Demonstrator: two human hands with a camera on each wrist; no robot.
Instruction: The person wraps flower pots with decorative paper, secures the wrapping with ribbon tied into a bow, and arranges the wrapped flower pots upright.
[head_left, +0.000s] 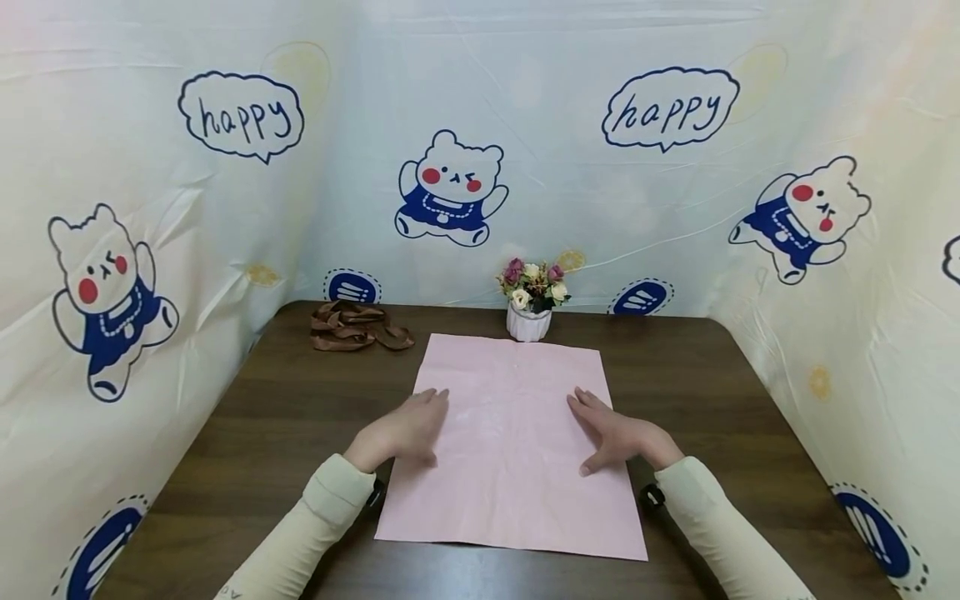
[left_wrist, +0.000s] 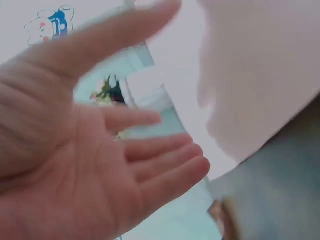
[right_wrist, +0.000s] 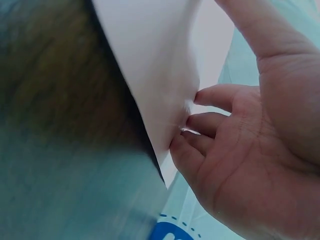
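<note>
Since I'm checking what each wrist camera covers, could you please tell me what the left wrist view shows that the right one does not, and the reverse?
Only the left wrist view shows the left hand, the potted flowers, a bear print and a blurred brown thing near the bottom edge.

Only the right wrist view shows the right hand, its fingers at the pink sheet, and a blue badge print with a dashed rim.

Both show the pink sheet, part of the table and pale cloth.

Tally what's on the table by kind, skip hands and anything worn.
Pink sheet: 1
Brown ribbon-like bundle: 1
Potted flower arrangement: 1
Total: 3
</note>
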